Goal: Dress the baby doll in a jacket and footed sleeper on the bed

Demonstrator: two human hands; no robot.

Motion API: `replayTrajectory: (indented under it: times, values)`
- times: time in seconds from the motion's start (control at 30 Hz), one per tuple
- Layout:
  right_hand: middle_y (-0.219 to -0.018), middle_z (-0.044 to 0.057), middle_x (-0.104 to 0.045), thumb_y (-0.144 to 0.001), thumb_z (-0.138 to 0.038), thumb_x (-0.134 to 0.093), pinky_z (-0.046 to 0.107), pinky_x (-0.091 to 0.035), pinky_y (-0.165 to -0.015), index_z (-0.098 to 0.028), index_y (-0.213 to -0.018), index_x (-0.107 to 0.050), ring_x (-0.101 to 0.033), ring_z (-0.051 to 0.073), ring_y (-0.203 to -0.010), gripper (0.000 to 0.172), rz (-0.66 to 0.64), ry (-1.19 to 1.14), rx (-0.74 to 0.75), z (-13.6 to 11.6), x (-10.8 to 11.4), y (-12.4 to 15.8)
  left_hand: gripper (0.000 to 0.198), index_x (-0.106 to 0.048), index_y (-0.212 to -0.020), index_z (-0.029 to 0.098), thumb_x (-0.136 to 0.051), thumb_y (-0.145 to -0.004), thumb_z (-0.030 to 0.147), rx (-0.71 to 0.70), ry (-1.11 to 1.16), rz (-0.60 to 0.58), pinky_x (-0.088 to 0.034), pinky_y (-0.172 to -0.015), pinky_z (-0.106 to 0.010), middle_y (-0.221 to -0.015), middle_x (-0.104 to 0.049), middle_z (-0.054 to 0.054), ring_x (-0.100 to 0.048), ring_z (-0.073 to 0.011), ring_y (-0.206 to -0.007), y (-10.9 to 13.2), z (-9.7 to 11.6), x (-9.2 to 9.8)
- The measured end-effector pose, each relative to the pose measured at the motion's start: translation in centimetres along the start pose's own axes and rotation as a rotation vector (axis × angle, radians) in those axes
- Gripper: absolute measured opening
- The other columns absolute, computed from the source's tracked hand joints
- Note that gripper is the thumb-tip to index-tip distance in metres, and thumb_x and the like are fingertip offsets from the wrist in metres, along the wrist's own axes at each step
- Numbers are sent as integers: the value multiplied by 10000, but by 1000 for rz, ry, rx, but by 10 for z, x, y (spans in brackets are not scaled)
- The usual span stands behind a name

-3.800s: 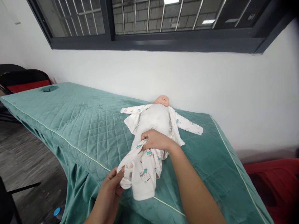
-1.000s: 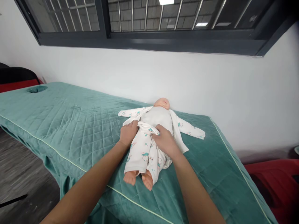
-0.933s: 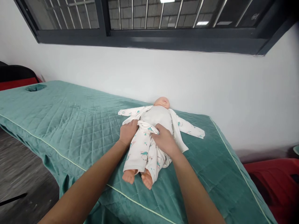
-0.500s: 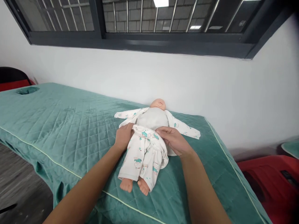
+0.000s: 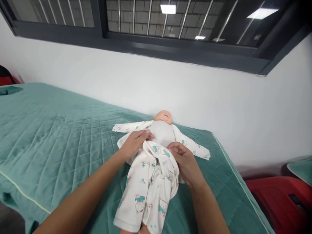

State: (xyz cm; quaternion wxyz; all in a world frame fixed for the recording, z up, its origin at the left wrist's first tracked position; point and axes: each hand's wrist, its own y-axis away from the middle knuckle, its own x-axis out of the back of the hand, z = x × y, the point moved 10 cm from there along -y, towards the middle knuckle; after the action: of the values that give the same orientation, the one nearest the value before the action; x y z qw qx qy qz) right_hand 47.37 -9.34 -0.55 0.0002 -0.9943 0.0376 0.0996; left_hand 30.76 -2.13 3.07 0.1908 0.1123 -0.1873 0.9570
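Note:
A baby doll (image 5: 163, 117) lies on its back, its grey cloth torso (image 5: 162, 132) bare between the spread halves of a white printed top (image 5: 192, 148). White printed trousers (image 5: 138, 191) cover its legs, with the waistband bunched over the lower belly. My left hand (image 5: 135, 143) rests at the waist on the left side, fingers stretched over the belly just above the waistband. On the other side, my right hand (image 5: 184, 159) has its fingers curled in a pinch on the trousers' edge; the fingertips are partly hidden. The doll's feet are mostly cut off by the lower frame edge.
The doll lies on a bed with a green quilted cover (image 5: 80, 130), which has a face hole (image 5: 11, 90) at the far left. Behind stands a white wall (image 5: 219, 97) below a dark-framed window (image 5: 175, 48). A red chair (image 5: 280, 198) stands at the right.
My left hand has moved up and inward from the trousers' side onto the belly. My right hand stays at the waistband. The view has shifted, so the doll appears larger and lower.

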Motion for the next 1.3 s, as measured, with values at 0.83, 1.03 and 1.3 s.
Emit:
replayTrajectory:
  times: [0.83,1.03,1.3]
  values:
    - [-623,-48,-501,-673,-395,-818,235,-287,-488,-234,-807,-587,-404,106,-510,313,129,-138,-57,7,19,0,318,-584,-691,135,-791,-701,376,270,576,-257,-309,-508,-186,-610,-517,36,-442,-67,-536,-11,-52,-3]
    - [-596,-45,-478,-713,-332,-768,268,-357,-484,-227,-711,-540,-428,125,-519,250,339,-177,-53,18,50,-8,344,-577,-673,137,-819,-639,379,350,601,-145,-315,-498,-194,-599,-526,37,-461,-75,-517,-16,-71,2]
    - [-650,-46,-611,-615,-300,-848,272,-435,-534,-232,-790,-614,-537,141,-566,300,416,-174,-30,23,67,-12,347,-584,-753,147,-796,-676,410,371,590,-126,-320,-520,-190,-653,-500,46,-429,-69,-550,-16,-81,5]
